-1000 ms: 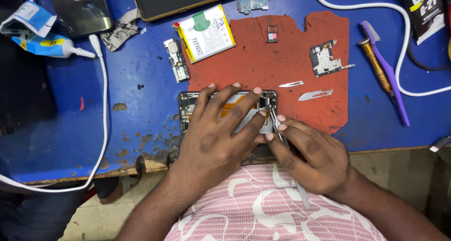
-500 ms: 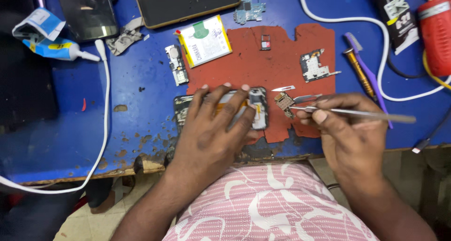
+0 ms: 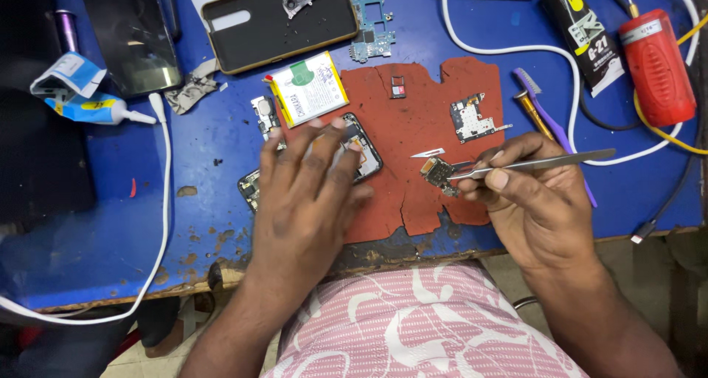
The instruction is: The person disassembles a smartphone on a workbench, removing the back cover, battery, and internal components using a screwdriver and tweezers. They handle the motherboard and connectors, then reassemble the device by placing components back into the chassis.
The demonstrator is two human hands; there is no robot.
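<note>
My left hand (image 3: 306,193) lies flat over an opened phone body (image 3: 361,157) on the red mat (image 3: 413,127), fingers spread, pressing it down. My right hand (image 3: 531,201) pinches metal tweezers (image 3: 538,162), whose tips grip a small circuit part (image 3: 438,173) just above the mat, to the right of the phone. A thin metal blade (image 3: 428,153) lies on the mat beside the part. A phone battery (image 3: 310,88) rests at the mat's upper left corner.
On the blue bench sit a phone back cover (image 3: 280,20), circuit boards (image 3: 372,28) (image 3: 472,118), a small tray piece (image 3: 397,87), a purple brush (image 3: 553,123), a glue tube (image 3: 582,35), a red tool (image 3: 656,64), white cable (image 3: 158,223) and another tube (image 3: 96,111). The bench edge (image 3: 413,249) runs near me.
My right hand has drawn away from the phone to the right, lifting a small circuit part in the tweezers. My left hand has stayed on the phone, fingers now flatter.
</note>
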